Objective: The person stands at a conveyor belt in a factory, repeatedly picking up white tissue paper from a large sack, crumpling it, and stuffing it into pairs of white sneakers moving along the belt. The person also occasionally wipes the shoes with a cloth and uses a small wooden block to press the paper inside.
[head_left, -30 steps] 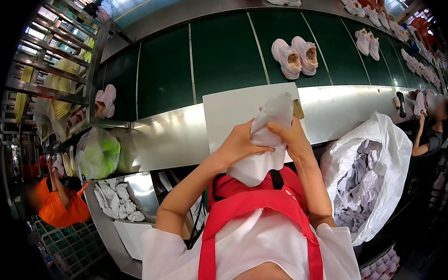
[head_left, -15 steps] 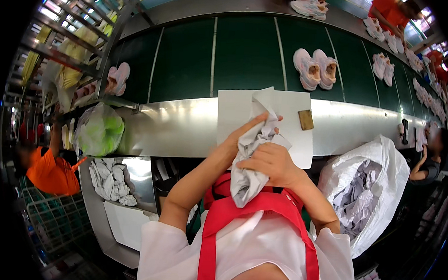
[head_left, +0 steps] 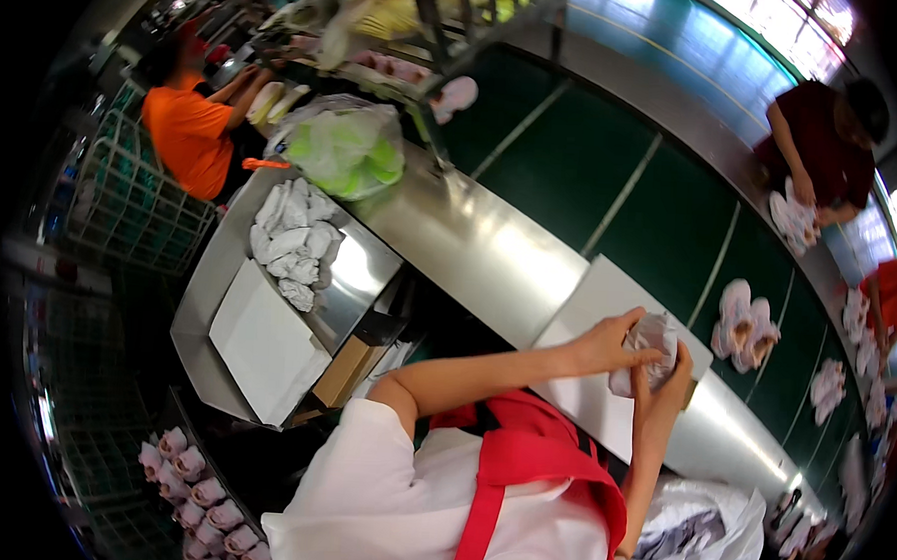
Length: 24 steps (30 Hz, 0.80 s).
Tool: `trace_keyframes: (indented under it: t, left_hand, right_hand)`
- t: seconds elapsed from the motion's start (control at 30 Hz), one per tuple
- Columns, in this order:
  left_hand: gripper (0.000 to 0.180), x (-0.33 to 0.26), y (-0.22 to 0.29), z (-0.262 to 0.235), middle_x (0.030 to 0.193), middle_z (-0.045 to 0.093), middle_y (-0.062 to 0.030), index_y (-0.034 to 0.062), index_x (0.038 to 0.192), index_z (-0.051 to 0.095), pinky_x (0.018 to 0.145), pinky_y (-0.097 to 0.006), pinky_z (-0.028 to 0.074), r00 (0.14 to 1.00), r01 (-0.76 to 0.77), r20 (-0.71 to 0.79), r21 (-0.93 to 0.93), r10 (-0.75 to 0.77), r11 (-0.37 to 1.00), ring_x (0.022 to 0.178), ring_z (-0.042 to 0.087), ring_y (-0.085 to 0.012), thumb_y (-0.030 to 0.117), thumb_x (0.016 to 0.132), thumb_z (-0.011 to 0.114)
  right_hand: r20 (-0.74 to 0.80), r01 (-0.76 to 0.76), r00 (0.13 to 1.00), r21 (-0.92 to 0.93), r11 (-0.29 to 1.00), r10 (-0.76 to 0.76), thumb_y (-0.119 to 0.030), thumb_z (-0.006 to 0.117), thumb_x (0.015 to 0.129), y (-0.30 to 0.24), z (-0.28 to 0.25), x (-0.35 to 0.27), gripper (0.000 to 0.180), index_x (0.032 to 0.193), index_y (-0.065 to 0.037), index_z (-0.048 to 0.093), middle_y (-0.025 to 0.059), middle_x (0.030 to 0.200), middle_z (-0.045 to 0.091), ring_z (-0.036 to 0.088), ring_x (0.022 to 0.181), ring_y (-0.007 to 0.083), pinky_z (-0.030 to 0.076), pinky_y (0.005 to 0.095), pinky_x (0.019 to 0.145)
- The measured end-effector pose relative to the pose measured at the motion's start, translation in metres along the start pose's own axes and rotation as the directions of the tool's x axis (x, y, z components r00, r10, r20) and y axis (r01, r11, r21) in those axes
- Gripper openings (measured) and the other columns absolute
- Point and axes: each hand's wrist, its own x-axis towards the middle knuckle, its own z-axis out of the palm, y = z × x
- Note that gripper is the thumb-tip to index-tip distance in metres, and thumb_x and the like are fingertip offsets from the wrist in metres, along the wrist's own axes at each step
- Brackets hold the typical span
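Note:
A compact wad of crumpled grey-white paper (head_left: 652, 337) is squeezed between my two hands over the bench edge. My left hand (head_left: 609, 345) closes on its left side, thumb across the front. From below and the right, my right hand (head_left: 661, 387) cups it with curled fingers. Under the hands lies a flat white board (head_left: 596, 304) on the steel ledge (head_left: 490, 257). A brown block on the board is mostly hidden behind my right hand.
Left, a metal bin (head_left: 197, 354) holds crumpled paper wads (head_left: 295, 238) and a white board. A white sack (head_left: 744, 513) of paper is at lower right. Shoes (head_left: 747, 328) sit on the green conveyor (head_left: 573, 175). Co-workers in orange (head_left: 189, 139) and dark red (head_left: 825, 146) are nearby.
The long, loose crumpled paper is now a small, tight wad. My view has turned left, and the bin now appears nearer the middle. Both hands still hold the paper.

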Motion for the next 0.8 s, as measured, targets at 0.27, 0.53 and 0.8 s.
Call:
trace_keyframes:
  t: [0.27,0.53,0.8]
  left_hand:
    - [0.041,0.000,-0.003,-0.016,0.094,0.064,-0.0171,-0.0013,0.111,0.055,0.080,-0.032,0.047,0.994,-0.023,-0.109,-0.178,0.004,0.984,0.089,0.061,-0.0231,0.032,0.088,0.063]
    - [0.033,0.014,-0.009,-0.040,0.074,0.062,-0.0061,0.0065,0.090,0.056,0.086,-0.032,0.045,0.981,0.163,0.030,-0.665,-0.192,0.729,0.091,0.064,-0.0199,0.039,0.088,0.063]
    - [0.041,0.032,-0.024,-0.081,0.052,0.045,0.0003,0.0127,0.065,0.045,0.078,-0.033,0.050,0.990,0.005,-0.085,-0.791,-0.117,0.612,0.052,0.050,-0.0126,0.042,0.087,0.063]
  right_hand:
    - [0.104,-0.016,0.995,0.181,0.983,-0.003,-0.016,0.074,0.065,-0.013,0.039,0.008,0.077,0.129,0.002,0.035,0.0220,0.116,0.053,0.054,0.108,0.0352,0.043,0.0370,0.092]
    - [0.192,-0.153,0.975,0.218,0.964,0.111,-0.018,0.071,0.069,-0.010,0.093,0.009,0.057,0.115,-0.002,0.042,0.0152,0.094,0.061,0.063,0.083,0.0286,0.050,0.0357,0.074]
    - [0.315,0.030,0.947,0.120,0.992,-0.067,-0.017,0.069,0.076,-0.028,0.085,0.005,0.045,0.108,0.004,0.046,0.0238,0.078,0.063,0.062,0.069,0.0383,0.049,0.0399,0.064]
